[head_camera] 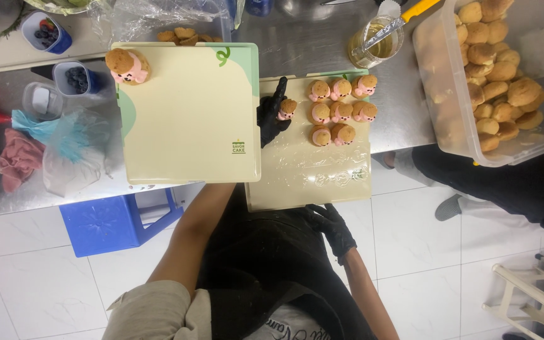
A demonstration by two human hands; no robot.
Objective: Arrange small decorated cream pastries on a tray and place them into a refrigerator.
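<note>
My left hand (271,116), in a black glove, is shut on a small cream puff with pink filling (288,108) at the left edge of a pale board (310,179). Several more pink-filled puffs (341,110) sit in rows on the far part of that board. My right hand (332,225), also gloved in black, grips the board's near edge where it overhangs the steel table. My left forearm passes under a larger cream tray (190,119), which carries one filled puff (128,66) at its far left corner.
A clear plastic bin of plain puffs (492,75) stands at the right. A glass jar with a yellow-handled tool (378,39) is behind the board. Cups of berries (75,79), a piping bag (64,148), a blue stool (114,220) and another person's legs (505,182) are nearby.
</note>
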